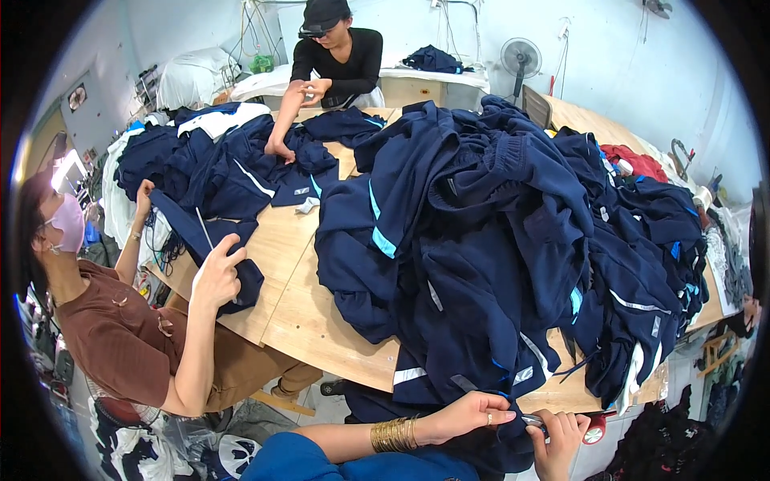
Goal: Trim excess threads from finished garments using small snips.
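At the table's near edge, your metal tool points left, long axis slanting. Your right hand closes round it; your left hand pinches navy cloth.

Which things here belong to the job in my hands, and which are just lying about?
Apparently in the job:
navy garment, in your left hand
metal tool, in your right hand
navy garment pile

Seemingly just lying about:
red cloth
fan
white draped cloth
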A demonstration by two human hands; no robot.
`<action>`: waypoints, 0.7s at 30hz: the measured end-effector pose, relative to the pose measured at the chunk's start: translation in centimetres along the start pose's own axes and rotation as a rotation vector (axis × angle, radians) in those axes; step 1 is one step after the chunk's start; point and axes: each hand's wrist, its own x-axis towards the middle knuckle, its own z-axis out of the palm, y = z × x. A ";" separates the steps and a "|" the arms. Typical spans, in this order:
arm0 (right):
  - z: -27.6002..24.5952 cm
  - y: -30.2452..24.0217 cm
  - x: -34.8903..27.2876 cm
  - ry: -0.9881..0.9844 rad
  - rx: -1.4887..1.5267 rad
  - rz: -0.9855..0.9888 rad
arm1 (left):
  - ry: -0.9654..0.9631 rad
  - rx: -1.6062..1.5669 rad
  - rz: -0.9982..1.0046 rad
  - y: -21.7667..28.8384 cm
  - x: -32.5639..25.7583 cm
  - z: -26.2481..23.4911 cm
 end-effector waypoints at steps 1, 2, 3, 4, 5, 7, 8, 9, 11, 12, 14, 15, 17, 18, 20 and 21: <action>0.0 0.0 0.0 -0.002 0.001 -0.003 | 0.000 -0.001 -0.001 0.0 0.0 0.0; 0.0 0.0 0.0 -0.003 0.000 -0.003 | -0.005 -0.005 0.002 -0.1 0.1 -0.1; 0.0 0.0 0.0 -0.004 0.008 0.001 | -0.010 -0.008 0.003 -0.1 0.1 -0.1; 0.1 0.1 0.0 -0.004 0.017 0.004 | -0.011 -0.009 0.003 -0.2 0.2 -0.2; 0.1 0.1 0.0 -0.006 0.017 0.004 | -0.003 -0.009 -0.004 -0.2 0.1 -0.2; 0.1 0.1 0.1 -0.007 0.032 0.006 | 0.005 -0.010 -0.011 -0.3 0.1 -0.2; 0.2 0.1 0.0 -0.009 0.031 0.008 | 0.002 -0.008 -0.011 -0.3 0.2 -0.3; 0.2 0.2 0.0 -0.002 0.025 0.001 | -0.001 -0.006 -0.010 -0.3 0.2 -0.3; 0.3 0.2 0.1 0.004 0.019 -0.006 | 0.003 -0.002 -0.016 0.0 0.1 -0.3; 0.3 0.2 0.1 0.002 0.018 -0.009 | 0.007 0.003 -0.019 0.1 0.0 -0.2; 0.3 0.2 0.1 -0.002 0.016 -0.012 | 0.001 -0.003 -0.016 -0.1 0.2 -0.3; 0.3 0.3 0.1 -0.003 0.017 -0.011 | -0.006 -0.008 -0.013 -0.2 0.2 -0.4; 0.3 0.3 0.0 -0.004 0.017 -0.009 | -0.003 -0.013 -0.016 -0.1 0.1 -0.3; 0.3 0.3 0.0 -0.005 0.018 -0.010 | 0.001 -0.017 -0.018 0.0 0.0 -0.2; 0.3 0.3 0.0 -0.006 0.017 -0.008 | -0.002 -0.013 -0.022 0.1 0.0 -0.1; 0.3 0.3 -0.1 -0.008 0.015 -0.002 | -0.004 -0.009 -0.025 0.1 0.0 -0.1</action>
